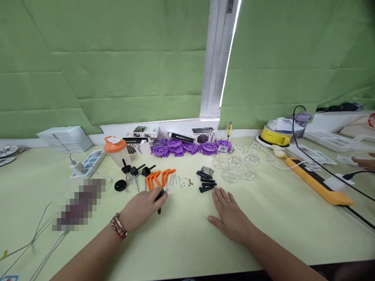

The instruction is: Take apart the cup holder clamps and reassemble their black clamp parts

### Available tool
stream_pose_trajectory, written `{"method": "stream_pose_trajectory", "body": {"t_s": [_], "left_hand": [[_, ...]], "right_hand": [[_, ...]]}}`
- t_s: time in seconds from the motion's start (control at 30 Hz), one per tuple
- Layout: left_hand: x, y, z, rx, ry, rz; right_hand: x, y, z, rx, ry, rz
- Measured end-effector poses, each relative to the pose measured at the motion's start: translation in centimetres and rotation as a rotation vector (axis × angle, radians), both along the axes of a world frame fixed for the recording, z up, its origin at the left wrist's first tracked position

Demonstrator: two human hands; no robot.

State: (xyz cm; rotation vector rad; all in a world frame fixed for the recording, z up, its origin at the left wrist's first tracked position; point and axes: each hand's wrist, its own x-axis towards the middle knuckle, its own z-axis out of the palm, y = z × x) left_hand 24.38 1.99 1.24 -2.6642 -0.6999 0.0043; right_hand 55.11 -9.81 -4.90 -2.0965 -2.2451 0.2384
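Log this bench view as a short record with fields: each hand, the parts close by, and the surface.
left hand: pinching a small black part
right hand: flat on the table, palm down, holding nothing
near left hand: orange brackets, black knobs
near right hand: black clips, clear glass jars
behind: purple discs
surface: pale green table

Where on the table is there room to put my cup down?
Bare table lies between the left hand and right hand, and right of that hand up to the orange bar. Crowded: around the orange brackets and glass jars.
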Motion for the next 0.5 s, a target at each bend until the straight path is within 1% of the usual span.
{"method": "stream_pose_trajectory", "body": {"t_s": [0.03,0.07,0.13,0.23,0.37,0.5], "left_hand": [[0.2,-0.5,-0.2,-0.008,0.053,-0.092],[0.3,-0.9,-0.4,-0.009,0.089,-0.151],[0.5,-1.5,-0.7,-0.005,0.128,-0.198],[0.4,-1.9,-0.9,0.0,0.132,-0.199],[0.2,-2.2,-0.9,-0.006,0.126,-0.167],[0.2,-2.4,-0.9,-0.047,0.103,-0.157]], "right_hand": [[0.0,0.0,-0.1,0.007,0.003,0.0],[0.0,0.0,-0.1,0.012,0.006,0.001],[0.1,0.0,-0.2,0.014,0.011,0.001],[0.1,0.0,-0.1,0.003,0.02,0.006],[0.1,0.0,0.0,-0.003,0.028,0.013],[0.1,0.0,0.0,-0.01,0.037,0.009]]}}
